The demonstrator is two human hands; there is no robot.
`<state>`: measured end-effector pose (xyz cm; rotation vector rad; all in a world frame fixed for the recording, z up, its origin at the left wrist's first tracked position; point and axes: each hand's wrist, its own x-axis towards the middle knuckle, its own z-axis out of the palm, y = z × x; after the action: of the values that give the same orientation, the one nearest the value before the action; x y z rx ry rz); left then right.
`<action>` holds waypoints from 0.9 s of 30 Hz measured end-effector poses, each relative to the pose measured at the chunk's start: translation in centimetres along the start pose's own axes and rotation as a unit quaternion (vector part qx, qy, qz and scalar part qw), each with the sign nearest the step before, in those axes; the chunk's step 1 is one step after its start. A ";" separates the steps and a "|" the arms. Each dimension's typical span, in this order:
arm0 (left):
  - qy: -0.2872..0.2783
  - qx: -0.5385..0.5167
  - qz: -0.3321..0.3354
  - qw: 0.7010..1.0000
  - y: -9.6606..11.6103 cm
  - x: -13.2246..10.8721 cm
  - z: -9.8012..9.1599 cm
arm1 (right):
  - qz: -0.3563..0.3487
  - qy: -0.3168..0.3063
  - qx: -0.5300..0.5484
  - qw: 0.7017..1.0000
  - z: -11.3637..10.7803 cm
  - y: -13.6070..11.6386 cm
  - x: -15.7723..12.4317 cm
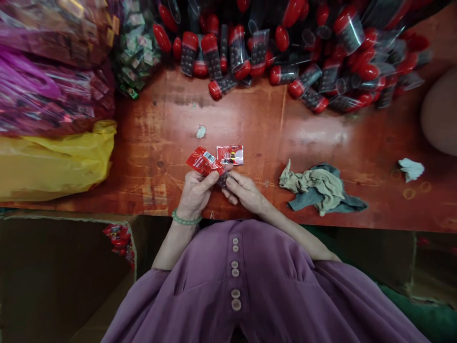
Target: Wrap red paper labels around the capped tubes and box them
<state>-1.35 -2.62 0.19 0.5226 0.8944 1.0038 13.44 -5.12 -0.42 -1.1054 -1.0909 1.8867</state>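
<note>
Near the front edge of the red-brown table, my left hand (196, 189) pinches a red printed packet (202, 161) between thumb and fingers. My right hand (246, 190) is closed on a small clear tube with dark round beads (223, 179), its tip partly covered by my fingers. Packet and tube meet between my hands, but I cannot tell whether they are joined. Just beyond them a second red packet (230, 155) lies flat on the wood. A green bead bracelet (186, 218) circles my left wrist.
Many clear tubes with red caps (211, 56) lie heaped along the far side. Bags of small packets (57, 90) and a yellow bag (53, 164) fill the left. Crumpled cloths (317, 188) lie right of my hands. An open cardboard box (64, 276) stands below the table edge.
</note>
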 end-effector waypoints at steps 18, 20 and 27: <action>0.078 0.024 0.017 0.997 0.1 1.4 0.4 | -0.096 0.103 -0.391 0.910 0.1 -0.6 0.1; 0.083 0.020 0.022 0.996 0.1 1.4 0.5 | -0.084 0.091 -0.371 0.920 0.0 -0.9 0.1; 0.079 0.002 0.042 0.996 -1.3 0.2 1.7 | -0.081 0.056 -0.120 0.988 0.7 -0.8 -0.2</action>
<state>0.80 -3.02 0.08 0.4924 1.0229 1.1324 13.04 -5.19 0.59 -1.1998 -1.3258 1.5798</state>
